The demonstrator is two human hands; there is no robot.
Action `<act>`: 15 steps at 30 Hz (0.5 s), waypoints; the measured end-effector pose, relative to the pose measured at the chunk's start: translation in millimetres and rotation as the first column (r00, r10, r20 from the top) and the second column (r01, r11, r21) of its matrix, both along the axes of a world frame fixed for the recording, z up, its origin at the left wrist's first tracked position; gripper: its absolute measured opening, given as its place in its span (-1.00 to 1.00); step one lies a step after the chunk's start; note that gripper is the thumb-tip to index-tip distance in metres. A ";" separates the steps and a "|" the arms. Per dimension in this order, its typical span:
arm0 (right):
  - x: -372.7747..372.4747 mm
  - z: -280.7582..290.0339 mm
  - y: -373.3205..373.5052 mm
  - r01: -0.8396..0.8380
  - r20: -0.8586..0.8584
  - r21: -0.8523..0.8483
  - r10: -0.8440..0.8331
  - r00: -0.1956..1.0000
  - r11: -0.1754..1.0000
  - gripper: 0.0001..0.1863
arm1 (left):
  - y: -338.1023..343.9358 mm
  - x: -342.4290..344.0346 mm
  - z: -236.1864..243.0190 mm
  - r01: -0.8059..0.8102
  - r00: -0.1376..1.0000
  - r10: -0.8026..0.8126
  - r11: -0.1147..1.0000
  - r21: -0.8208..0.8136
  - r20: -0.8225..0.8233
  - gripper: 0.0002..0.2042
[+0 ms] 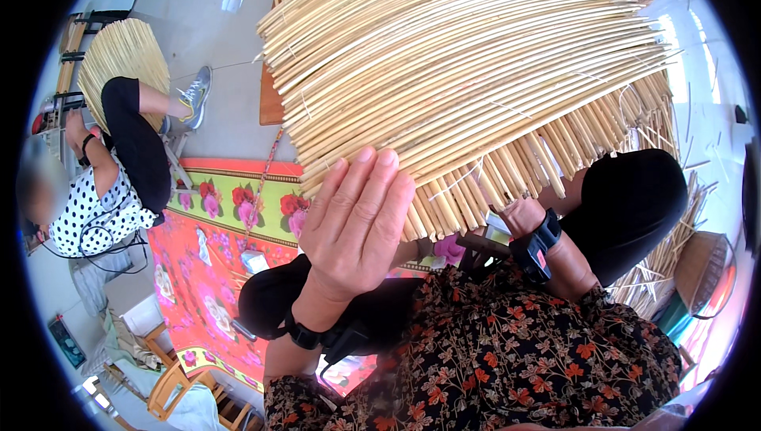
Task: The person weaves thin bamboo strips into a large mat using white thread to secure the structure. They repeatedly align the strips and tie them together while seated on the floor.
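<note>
A large panel of pale reed stalks (468,59) slopes up in front of me, its upper layer running crosswise. Beneath that layer, a second layer of stalks (583,142) points toward me. White thread (456,181) crosses the stalks in several places. My left hand (361,221) lies flat on the panel's near left corner, fingers straight and side by side. At the near edge, close to my knee, my right hand (523,215) has its fingers curled in beside the stalk ends. The stalks partly hide those fingers, so what they grip does not show.
A red floral mat (206,249) covers the floor at left. Beyond it another person (103,169) sits beside a second reed panel (123,66). Loose stalks (658,268) and a woven basket (701,272) are at right. A wooden chair (170,391) stands lower left.
</note>
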State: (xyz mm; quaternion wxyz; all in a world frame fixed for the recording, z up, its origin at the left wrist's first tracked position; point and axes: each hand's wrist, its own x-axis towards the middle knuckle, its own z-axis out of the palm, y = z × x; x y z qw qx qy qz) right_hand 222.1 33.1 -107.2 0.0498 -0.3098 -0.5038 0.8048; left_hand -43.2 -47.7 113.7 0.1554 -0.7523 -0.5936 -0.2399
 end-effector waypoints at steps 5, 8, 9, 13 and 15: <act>0.6 25.5 5.6 0.017 0.030 -0.031 -0.016 0.999 0.999 -0.59 | 2.0 -1.6 1.7 0.003 1.000 -0.003 1.000 0.017 -0.003 -0.82; -0.2 36.1 9.4 0.034 0.048 -0.058 -0.031 0.998 0.998 -0.60 | 3.9 -2.5 6.0 0.006 1.000 -0.006 1.000 0.014 0.002 -0.82; 0.1 40.4 9.9 0.036 0.055 -0.066 -0.032 0.998 0.997 -0.60 | 4.3 -2.8 7.7 0.007 1.000 -0.007 1.000 0.009 0.002 -0.82; -3.1 57.3 13.9 0.065 0.091 -0.120 -0.055 0.994 0.991 -0.62 | 6.5 -2.4 9.4 0.010 1.000 -0.011 1.000 0.011 0.013 -0.81; -5.1 65.2 14.6 0.088 0.116 -0.160 -0.069 0.991 0.983 -0.63 | 6.2 -2.7 6.0 0.009 1.000 -0.009 1.000 0.026 -0.003 -0.80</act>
